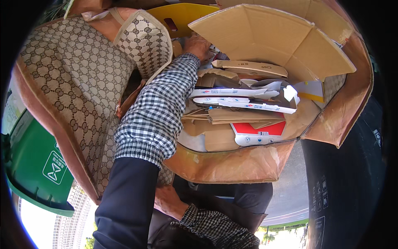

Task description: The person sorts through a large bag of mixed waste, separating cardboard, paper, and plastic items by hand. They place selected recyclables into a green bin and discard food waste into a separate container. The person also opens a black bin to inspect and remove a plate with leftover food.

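My left hand [197, 46], in a black-and-white gingham sleeve cover, reaches into a large open patterned bag [77, 65] filled with flattened cardboard. Its fingers are among crumpled papers near a yellow carton [183, 15], mostly hidden, so their hold cannot be seen. Below the bag's near rim is my right hand [171, 200], close to the bag's lower side, its fingers hidden behind my left arm. In the bag are white printed pizza boxes [242, 101], a folded brown paper bag [245, 115], a red and white box [259, 133] and a large upright cardboard sheet [270, 37].
A green waste bin [37, 162] with a recycling-type symbol stands at the left. A dark bin [339, 186] with white symbols is at the right. The bag's worn brown flap [230, 165] folds outward towards me. Grey pavement [289, 186] shows between the bag and the dark bin.
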`<action>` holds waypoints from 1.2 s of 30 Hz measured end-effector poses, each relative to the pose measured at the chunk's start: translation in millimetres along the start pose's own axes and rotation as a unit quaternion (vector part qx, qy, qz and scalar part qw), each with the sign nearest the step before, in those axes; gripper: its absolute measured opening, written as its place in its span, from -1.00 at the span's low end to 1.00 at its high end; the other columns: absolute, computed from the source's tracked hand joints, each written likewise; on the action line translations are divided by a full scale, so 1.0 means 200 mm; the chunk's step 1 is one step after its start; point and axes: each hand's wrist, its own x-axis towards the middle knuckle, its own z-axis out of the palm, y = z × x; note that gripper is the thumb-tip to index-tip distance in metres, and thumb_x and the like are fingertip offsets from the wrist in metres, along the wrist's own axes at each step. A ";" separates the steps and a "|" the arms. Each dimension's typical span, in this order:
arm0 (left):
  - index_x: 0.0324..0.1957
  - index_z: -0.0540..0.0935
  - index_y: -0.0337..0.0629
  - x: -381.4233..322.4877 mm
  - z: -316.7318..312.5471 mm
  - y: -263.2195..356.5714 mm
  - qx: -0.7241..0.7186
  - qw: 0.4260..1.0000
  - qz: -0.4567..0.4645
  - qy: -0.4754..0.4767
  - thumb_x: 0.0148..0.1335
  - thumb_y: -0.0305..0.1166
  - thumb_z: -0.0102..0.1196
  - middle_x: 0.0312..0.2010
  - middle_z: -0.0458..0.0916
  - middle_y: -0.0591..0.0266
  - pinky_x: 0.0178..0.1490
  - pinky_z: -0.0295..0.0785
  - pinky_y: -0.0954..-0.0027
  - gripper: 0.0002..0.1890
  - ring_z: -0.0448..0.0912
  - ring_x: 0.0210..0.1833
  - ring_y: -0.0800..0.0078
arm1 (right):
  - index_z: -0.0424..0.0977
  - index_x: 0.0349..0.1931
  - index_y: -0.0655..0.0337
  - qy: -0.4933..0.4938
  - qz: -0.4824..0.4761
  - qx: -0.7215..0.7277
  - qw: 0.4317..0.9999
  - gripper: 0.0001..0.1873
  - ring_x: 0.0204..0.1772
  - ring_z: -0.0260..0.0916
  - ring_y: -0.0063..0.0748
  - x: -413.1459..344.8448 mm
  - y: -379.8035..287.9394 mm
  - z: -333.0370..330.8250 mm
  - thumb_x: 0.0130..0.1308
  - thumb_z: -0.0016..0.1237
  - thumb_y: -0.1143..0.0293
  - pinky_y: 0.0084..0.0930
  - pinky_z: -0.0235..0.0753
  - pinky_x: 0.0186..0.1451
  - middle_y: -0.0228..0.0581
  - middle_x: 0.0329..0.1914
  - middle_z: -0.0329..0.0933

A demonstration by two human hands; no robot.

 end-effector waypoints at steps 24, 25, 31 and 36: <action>0.30 0.79 -0.01 -0.13 0.40 0.02 -0.065 0.976 0.193 -0.081 0.34 -0.31 0.41 0.24 0.84 -0.04 0.32 0.72 -0.08 -0.52 0.78 0.31 -0.11 | 0.67 0.03 -0.01 -0.067 0.047 -0.037 0.996 -0.70 -0.13 0.82 -0.14 0.00 0.05 -0.11 0.38 0.39 0.17 -0.20 0.82 -0.13 -0.28 -0.21 0.76; 0.28 0.81 0.00 -0.15 0.44 0.01 -0.063 0.976 0.181 -0.098 0.32 -0.31 0.41 0.21 0.85 -0.06 0.30 0.72 -0.08 -0.53 0.79 0.29 -0.11 | 0.67 0.03 -0.01 -0.075 0.053 -0.032 0.995 -0.70 -0.13 0.82 -0.14 0.03 0.06 -0.13 0.37 0.39 0.18 -0.19 0.82 -0.13 -0.28 -0.21 0.76; 0.15 0.83 0.01 -0.46 0.54 0.00 -0.059 0.968 0.203 -0.133 0.28 -0.33 0.42 0.03 0.88 -0.03 0.13 0.73 -0.10 -0.62 0.83 0.14 -0.14 | 0.61 0.08 0.14 -0.026 0.026 0.039 0.999 -0.61 -0.10 0.82 0.10 0.09 0.20 -0.20 0.40 0.38 0.15 0.04 0.79 -0.07 -0.07 -0.16 0.78; 0.13 0.80 -0.03 -0.76 0.57 0.11 -0.010 0.965 0.242 -0.101 0.35 -0.40 0.32 -0.10 0.89 0.01 0.02 0.74 -0.07 -0.68 0.86 0.03 -0.05 | 0.64 0.03 0.23 -0.070 -0.030 0.044 0.996 -0.50 -0.04 0.78 0.17 0.08 0.25 -0.45 0.48 0.36 -0.07 0.10 0.73 0.00 -0.04 -0.13 0.77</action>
